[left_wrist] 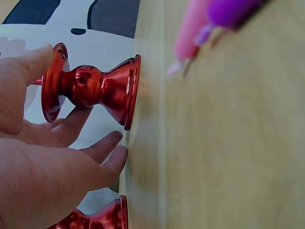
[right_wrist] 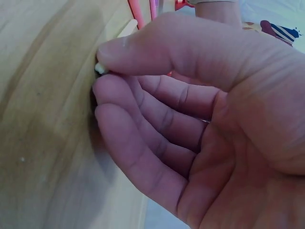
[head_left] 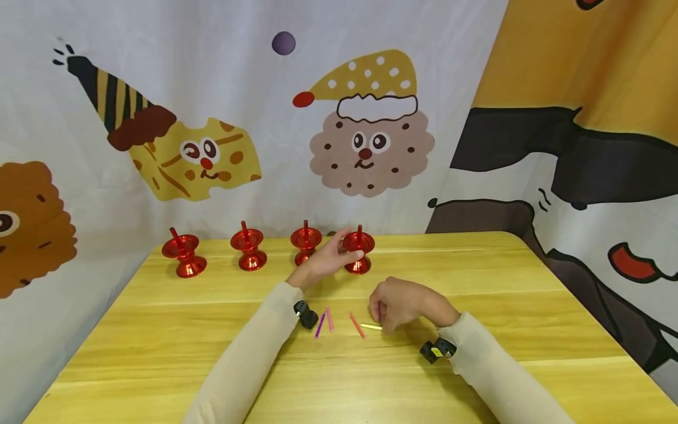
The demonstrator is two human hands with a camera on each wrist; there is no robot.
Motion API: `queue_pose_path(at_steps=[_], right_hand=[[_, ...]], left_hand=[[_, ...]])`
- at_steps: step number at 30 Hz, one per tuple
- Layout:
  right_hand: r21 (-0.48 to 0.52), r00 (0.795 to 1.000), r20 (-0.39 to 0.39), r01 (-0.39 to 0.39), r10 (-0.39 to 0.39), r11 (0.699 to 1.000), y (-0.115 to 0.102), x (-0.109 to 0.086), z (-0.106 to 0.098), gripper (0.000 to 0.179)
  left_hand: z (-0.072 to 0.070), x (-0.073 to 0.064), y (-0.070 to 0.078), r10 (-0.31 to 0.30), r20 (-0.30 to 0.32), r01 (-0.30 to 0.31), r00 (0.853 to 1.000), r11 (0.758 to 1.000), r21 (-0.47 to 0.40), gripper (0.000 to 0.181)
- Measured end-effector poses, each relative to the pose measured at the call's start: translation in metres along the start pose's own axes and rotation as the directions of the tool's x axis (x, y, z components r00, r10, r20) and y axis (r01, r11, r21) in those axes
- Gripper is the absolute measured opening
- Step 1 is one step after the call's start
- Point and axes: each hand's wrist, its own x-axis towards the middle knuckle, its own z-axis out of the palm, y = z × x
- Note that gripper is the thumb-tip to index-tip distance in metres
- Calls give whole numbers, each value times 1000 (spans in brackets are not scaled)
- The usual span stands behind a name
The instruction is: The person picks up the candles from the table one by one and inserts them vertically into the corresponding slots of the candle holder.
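Note:
My left hand (head_left: 329, 259) holds the rightmost red candle holder (head_left: 359, 265), thumb in front and a finger behind it. In the left wrist view, the thumb lies against the upper dish of this shiny holder (left_wrist: 86, 86), whose base stands on the table. My right hand (head_left: 404, 301) is down at the tabletop, its thumb and forefinger pinching one end of a thin yellow candle (head_left: 370, 326). The candle's pale wick (right_wrist: 100, 68) shows between those fingertips. Beside it lies an orange-red candle (head_left: 357, 325). Farther left are a pink candle (head_left: 330, 320) and a purple candle (head_left: 320, 325).
Three more red holders stand in a row along the back edge: a left one (head_left: 190, 266), a second (head_left: 252, 259) and a third (head_left: 304, 238), partly behind my left hand. The wooden table (head_left: 212, 335) meets a printed curtain (head_left: 281, 118) at the back.

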Motion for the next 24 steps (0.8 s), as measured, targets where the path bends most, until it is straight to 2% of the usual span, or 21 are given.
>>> queue_pose_path(at_steps=[5, 14, 24], right_hand=[[9, 1000, 12, 10, -10, 1000, 2, 0, 0, 27], [143, 989, 27, 138, -143, 980, 21, 1, -5, 20], [289, 991, -1, 129, -134, 948, 32, -3, -10, 19]], left_hand=[[0, -1, 1, -4, 8, 4, 1000, 1000, 10, 82], [-4, -4, 0, -30, 34, 30, 999, 1000, 4, 80], [-11, -12, 0, -70, 63, 67, 996, 996, 56, 91]])
